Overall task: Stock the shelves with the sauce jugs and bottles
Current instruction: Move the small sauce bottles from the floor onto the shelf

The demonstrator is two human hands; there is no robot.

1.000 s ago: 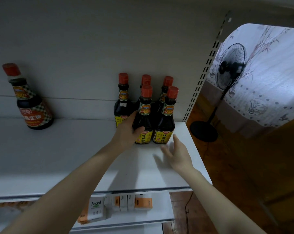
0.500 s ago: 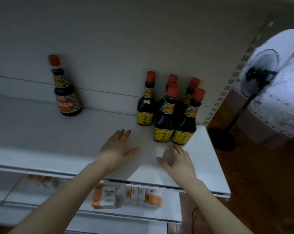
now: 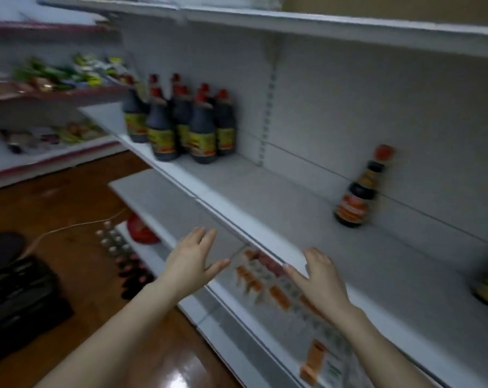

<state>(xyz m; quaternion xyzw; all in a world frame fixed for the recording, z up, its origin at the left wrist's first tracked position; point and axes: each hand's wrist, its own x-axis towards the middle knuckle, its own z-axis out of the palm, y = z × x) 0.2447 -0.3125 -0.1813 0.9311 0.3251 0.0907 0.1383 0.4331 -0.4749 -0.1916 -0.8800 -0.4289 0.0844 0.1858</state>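
- A cluster of soy sauce bottles [image 3: 181, 127] is stocked at the left end of the middle shelf [image 3: 265, 189]; a single sauce bottle [image 3: 356, 191] is set further right, at the shelf's back.
- The left hand [image 3: 189, 264] and right hand [image 3: 321, 278] are held before the shelf's front edge, fingers [image 3: 199, 236] apart, nothing gripped.
- What appear to be further bottles [image 3: 125, 264] are blurred on the floor below the shelf; stocking is judged unfinished.

Both arms outstretched, left grip [image 3: 193, 260] and right grip [image 3: 318, 278] open-fingered, empty
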